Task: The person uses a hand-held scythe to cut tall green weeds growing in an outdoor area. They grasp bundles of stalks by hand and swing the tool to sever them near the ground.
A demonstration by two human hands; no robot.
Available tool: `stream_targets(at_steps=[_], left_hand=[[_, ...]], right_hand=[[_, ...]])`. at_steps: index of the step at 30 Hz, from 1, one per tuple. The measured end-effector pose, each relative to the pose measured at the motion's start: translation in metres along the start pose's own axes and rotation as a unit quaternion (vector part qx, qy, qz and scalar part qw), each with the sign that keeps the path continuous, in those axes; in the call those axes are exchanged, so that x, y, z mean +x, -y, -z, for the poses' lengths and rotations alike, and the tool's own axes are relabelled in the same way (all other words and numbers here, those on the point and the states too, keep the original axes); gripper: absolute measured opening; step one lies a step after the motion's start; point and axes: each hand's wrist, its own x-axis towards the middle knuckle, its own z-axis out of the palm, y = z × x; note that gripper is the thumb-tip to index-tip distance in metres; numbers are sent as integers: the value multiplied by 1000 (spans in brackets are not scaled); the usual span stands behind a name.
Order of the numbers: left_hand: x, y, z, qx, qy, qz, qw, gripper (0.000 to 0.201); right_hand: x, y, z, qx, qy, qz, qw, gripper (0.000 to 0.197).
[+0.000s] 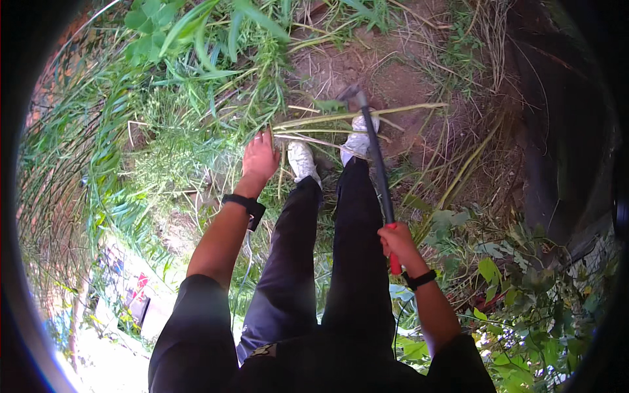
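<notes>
Where leafy growth (249, 88) crowded the left of my view, I saw the left hand (261, 157) set at the leafy end of some long, pale stalks (327, 119). Its fingertips were lost in the greenery, so I could not tell whether it gripped the stalks or only pressed on them; I judged that either would steady them. They ran rightward, above the white left shoe (301, 160) and across the toe of the white right shoe (357, 141); the feet stood apart, probably for balance. Farther right, the tool (378, 160) slanted down, its blurred metal head just beyond the stalks and its dark shaft crossing them. The right hand (398, 245) was wrapped firmly around its red handle, far from the head, which I took to give reach. Broad leaves (491, 265) filled the space beyond that wrist.
</notes>
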Motion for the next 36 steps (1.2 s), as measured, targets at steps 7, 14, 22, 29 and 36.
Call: stream_targets(at_steps=[7, 14, 22, 29, 36], left_hand=[[17, 15, -5, 28, 48, 5, 998, 72], [48, 30, -16, 108, 108, -9, 988, 63], [77, 52, -23, 74, 85, 49, 992, 49], [-16, -4, 10, -62, -9, -51, 997, 53], [-152, 62, 54, -205, 25, 65, 976, 48]], right_hand=[[-12, 27, -15, 104, 18, 43, 994, 19], [-18, 21, 0, 147, 46, 19, 988, 20], [-26, 2, 6, 107, 18, 50, 993, 20], [-44, 13, -11, 139, -59, 124, 981, 17], [-116, 92, -47, 17, -89, 262, 961, 16]])
